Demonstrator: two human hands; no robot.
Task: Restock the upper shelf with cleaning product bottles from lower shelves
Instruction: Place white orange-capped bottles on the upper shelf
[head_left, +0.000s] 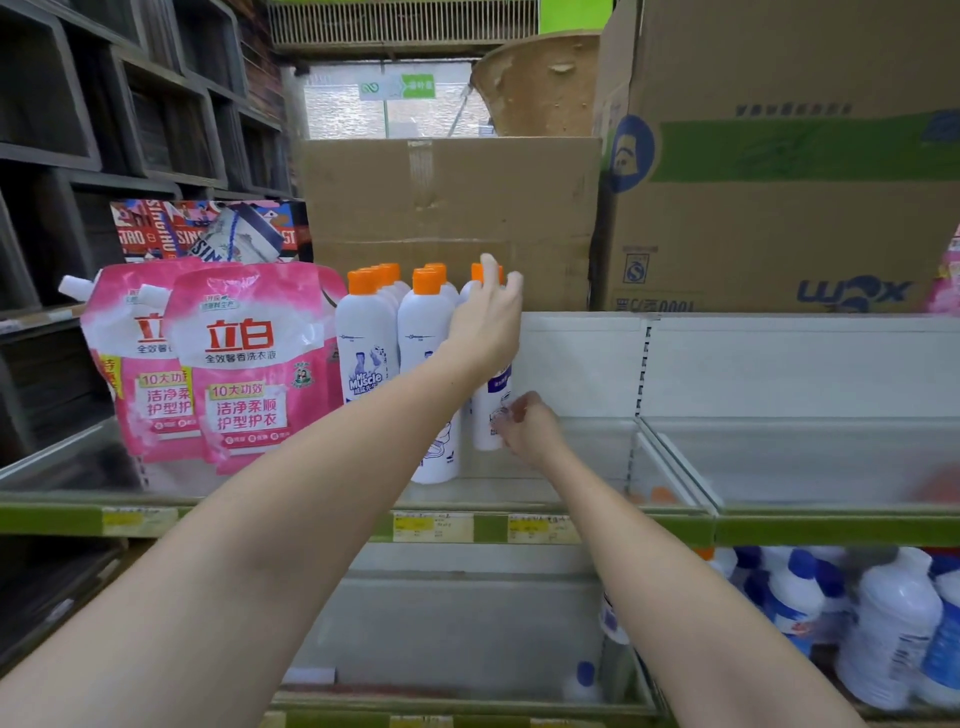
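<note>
On the upper shelf (675, 457), a white bottle (485, 415) with an orange cap stands at the right end of a cluster of matching bottles (395, 332). The left hand (485, 317) wraps its upper part, fingers curled over the shoulder and reaching the cap. The right hand (530, 426) grips the bottle low down, fingers curled against its label. Left of the held bottle, past the cluster, stand pink pouches (244, 364). Behind it sits a plain carton (452, 208), with a printed carton (779, 182) to the right. Below and right of it, blue-capped bottles (883, 623) crowd the lower shelf.
</note>
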